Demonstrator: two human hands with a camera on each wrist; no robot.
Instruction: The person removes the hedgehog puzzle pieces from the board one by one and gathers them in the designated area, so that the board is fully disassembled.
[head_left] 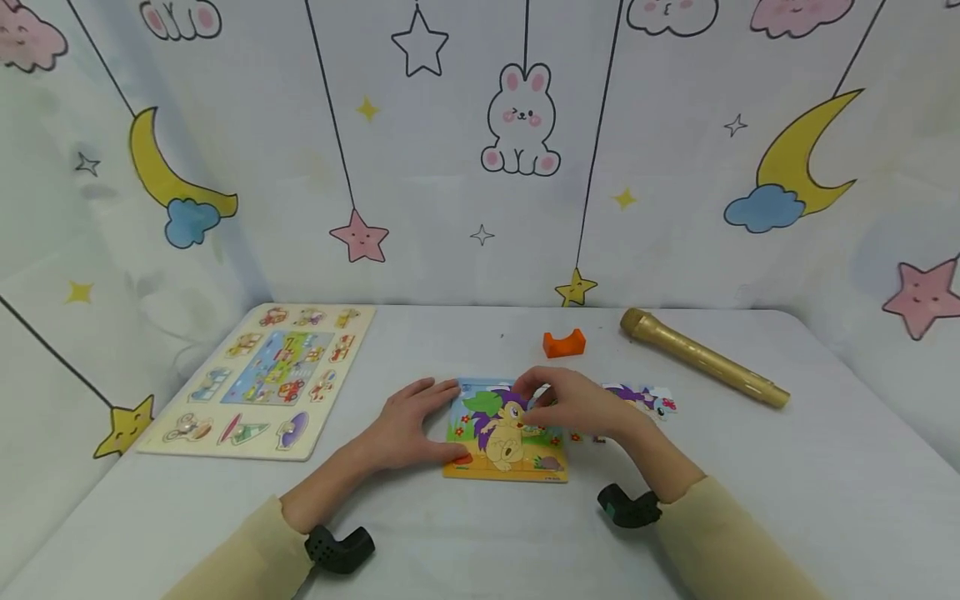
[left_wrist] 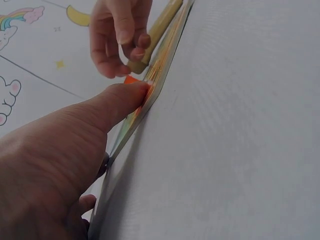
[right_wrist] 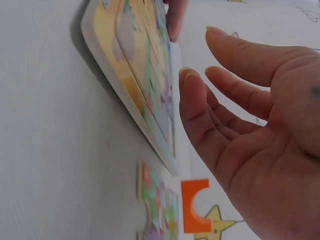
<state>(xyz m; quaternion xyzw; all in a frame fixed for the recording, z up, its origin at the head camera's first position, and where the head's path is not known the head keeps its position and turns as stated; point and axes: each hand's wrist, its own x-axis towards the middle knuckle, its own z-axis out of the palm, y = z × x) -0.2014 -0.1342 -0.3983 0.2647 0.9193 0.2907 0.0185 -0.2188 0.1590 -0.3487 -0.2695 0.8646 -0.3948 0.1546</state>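
A small jigsaw puzzle board (head_left: 504,467) with a purple-spined hedgehog picture lies flat on the table between the hands. Along its left side rests my left hand (head_left: 408,425), fingers stretched toward the top corner and thumb (left_wrist: 127,95) pressing near the bottom corner. My right hand (head_left: 581,404) hovers over the board's right part, fingers loosely bent. In the right wrist view its thumb (right_wrist: 240,55) and index finger stand apart with nothing between them. Loose puzzle pieces (head_left: 645,398) with purple and flower print lie right of the board, partly hidden behind the right hand.
An orange notched block (head_left: 564,343) stands behind the board. Farther right lies a gold microphone-shaped stick (head_left: 705,358). A large wooden peg puzzle (head_left: 318,425) with vehicle and toy pictures occupies the table's left side. A printed cloth (head_left: 450,167) hangs behind the table.
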